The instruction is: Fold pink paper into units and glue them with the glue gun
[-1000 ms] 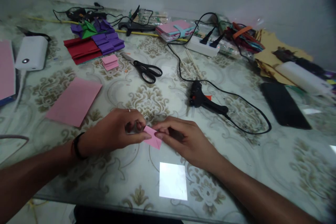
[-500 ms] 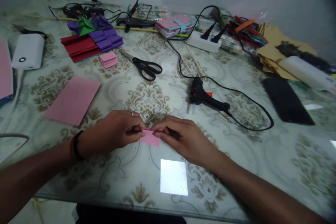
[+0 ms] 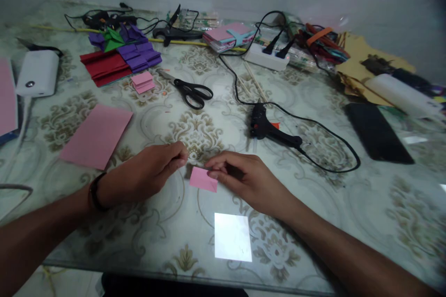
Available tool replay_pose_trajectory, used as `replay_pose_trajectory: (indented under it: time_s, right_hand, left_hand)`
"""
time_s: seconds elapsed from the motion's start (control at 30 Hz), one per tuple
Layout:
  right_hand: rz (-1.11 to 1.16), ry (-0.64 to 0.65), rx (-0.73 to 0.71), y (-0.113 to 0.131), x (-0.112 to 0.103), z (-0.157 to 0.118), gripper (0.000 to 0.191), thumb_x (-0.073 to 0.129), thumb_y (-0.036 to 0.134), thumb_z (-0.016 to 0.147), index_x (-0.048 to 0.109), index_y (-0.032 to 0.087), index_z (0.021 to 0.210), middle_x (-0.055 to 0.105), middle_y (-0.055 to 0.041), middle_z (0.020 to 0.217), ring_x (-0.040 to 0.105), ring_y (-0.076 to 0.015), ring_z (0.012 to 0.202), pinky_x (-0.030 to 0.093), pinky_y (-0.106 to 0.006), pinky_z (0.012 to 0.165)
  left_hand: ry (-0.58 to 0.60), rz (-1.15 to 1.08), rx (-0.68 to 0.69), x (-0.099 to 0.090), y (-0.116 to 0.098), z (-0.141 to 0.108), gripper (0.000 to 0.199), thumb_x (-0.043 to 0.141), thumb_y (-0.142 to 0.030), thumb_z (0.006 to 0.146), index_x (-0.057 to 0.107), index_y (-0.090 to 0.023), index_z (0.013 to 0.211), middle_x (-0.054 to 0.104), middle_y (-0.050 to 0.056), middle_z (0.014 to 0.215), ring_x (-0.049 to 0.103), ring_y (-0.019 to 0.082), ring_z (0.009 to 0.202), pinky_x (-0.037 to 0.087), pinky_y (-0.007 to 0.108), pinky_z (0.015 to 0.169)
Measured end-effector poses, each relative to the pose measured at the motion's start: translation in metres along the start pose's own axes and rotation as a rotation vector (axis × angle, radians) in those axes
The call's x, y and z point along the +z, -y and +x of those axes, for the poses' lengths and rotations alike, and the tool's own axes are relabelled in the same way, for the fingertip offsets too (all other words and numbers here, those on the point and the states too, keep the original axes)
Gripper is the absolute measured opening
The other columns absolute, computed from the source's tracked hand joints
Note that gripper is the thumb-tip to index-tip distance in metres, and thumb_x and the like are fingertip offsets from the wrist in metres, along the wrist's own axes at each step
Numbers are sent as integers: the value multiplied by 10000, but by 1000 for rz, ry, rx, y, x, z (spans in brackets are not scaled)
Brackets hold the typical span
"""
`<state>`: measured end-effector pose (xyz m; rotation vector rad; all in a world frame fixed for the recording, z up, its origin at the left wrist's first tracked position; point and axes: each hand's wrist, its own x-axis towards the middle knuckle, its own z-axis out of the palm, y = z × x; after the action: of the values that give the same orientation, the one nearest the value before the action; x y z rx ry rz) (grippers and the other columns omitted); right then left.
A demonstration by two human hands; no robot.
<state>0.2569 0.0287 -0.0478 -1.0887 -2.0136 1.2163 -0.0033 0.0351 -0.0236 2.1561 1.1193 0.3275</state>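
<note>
A small folded piece of pink paper (image 3: 202, 180) is at the front middle of the table. At its upper right corner, the thumb of my right hand (image 3: 240, 177) lies over the paper, with the fingers curled behind it. My left hand (image 3: 149, 169) is off to the paper's left, its fingers curled in and thumb drawn against them, with nothing visible in them. A larger pink sheet (image 3: 97, 137) lies flat beyond my left wrist. Farther back is another small pleated pink paper (image 3: 143, 82), close to black-handled scissors (image 3: 193, 92).
A black glue gun (image 3: 273, 130) with a looping cord rests right of centre, near a dark phone (image 3: 379, 132). Behind are a white power strip (image 3: 266, 58), red folded paper (image 3: 104, 66) and purple folded paper (image 3: 140, 55). A white power bank (image 3: 37, 73) sits at left.
My left hand has let go of the small pink paper and moved slightly left and up. My right hand stays at the paper's right corner, its grip looser. The view has shifted slightly.
</note>
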Motion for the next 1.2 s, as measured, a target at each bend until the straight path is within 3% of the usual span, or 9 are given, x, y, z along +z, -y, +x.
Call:
replay_pose_trajectory:
  time_s: [0.17, 0.37, 0.47, 0.53, 0.6, 0.73, 0.83, 0.97, 1.2]
  right_hand:
    - [119, 13, 58, -1, -3, 0, 95, 696, 247, 979, 751, 198, 1039, 746, -6, 818, 631, -142, 704, 479, -247, 631]
    - [124, 30, 78, 1, -4, 2, 106, 688, 263, 985, 747, 194, 1039, 735, -14, 820, 626, -149, 715, 485, -255, 636]
    - [118, 35, 69, 0, -4, 1, 107, 684, 267, 991, 744, 194, 1042, 716, -8, 802, 611, -144, 699, 475, -249, 623]
    - [92, 32, 48, -1, -3, 0, 105, 686, 264, 994, 742, 195, 1049, 707, -2, 788, 603, -139, 683, 468, -242, 609]
    - [24, 24, 0, -1, -3, -1, 95, 684, 245, 1000, 742, 201, 1061, 721, -4, 813, 615, -137, 690, 481, -241, 622]
    - [-122, 24, -184, 1, 0, -4, 113, 629, 207, 1045, 727, 216, 1101, 747, -31, 945, 685, -150, 812, 549, -262, 755]
    - [-156, 27, -273, 1, 3, -5, 139, 583, 195, 1075, 704, 223, 1136, 740, -40, 972, 706, -160, 881, 575, -274, 810]
    - [-176, 28, -301, -1, 6, -5, 153, 569, 174, 1079, 690, 224, 1158, 745, -47, 1007, 714, -166, 917, 591, -288, 837]
    - [-269, 104, -322, -3, 8, -2, 106, 607, 182, 1051, 699, 182, 1104, 726, -65, 966, 694, -205, 886, 586, -324, 787]
  left_hand:
    - [-127, 23, 5, -3, -5, -2, 306, 378, -258, 1079, 450, -212, 784, 550, -33, 679, 502, 129, 591, 368, 289, 593]
    - [-174, 45, -30, -3, -1, -1, 472, 473, -322, 1065, 396, -194, 618, 365, -72, 517, 360, 86, 474, 262, 278, 519]
    - [-175, 8, 5, 1, 3, 0, 367, 549, -284, 1043, 596, -173, 696, 539, -49, 593, 505, 104, 552, 375, 256, 572]
    - [-160, -40, 86, 3, 4, 0, 180, 576, -231, 1024, 738, -175, 969, 708, 6, 831, 651, 144, 745, 478, 259, 693]
    - [-114, -79, 120, 5, 4, 0, 195, 599, -225, 1022, 751, -190, 1139, 735, 38, 990, 686, 164, 871, 514, 270, 775]
    - [-27, -44, 80, 9, 2, -1, 100, 673, -229, 992, 763, -190, 1013, 676, 3, 857, 641, 153, 778, 494, 267, 741]
    - [-14, 71, 126, 13, 4, -2, 83, 685, -198, 970, 746, -193, 1027, 700, 15, 918, 669, 177, 838, 494, 286, 767]
    - [-3, 142, 194, 16, 7, -1, 71, 654, -185, 986, 716, -168, 957, 712, 41, 964, 684, 204, 923, 498, 309, 804]
    - [-10, 312, 262, 19, 3, 0, 96, 616, -117, 968, 656, -166, 896, 671, 42, 897, 642, 203, 843, 461, 324, 725]
